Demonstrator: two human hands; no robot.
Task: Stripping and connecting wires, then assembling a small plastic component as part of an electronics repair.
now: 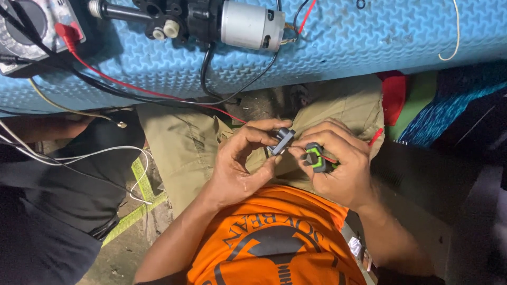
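My left hand point(240, 158) pinches a small dark grey plastic connector point(282, 140) between thumb and fingertips, above my lap. Right beside it, my right hand point(340, 163) grips a black connector with a bright green seal point(315, 157); thin red wires point(376, 136) run out from under its fingers. The two connector pieces are close together, nearly touching. Both hands hover over my khaki trousers point(185, 148) and orange shirt point(274, 237).
A blue textured mat point(343, 42) lies ahead, carrying a small pump with a silver motor point(248, 25) and black and red leads. A multimeter point(31, 26) sits at the top left. White and yellowish wires trail over dark cloth point(68, 184) at left.
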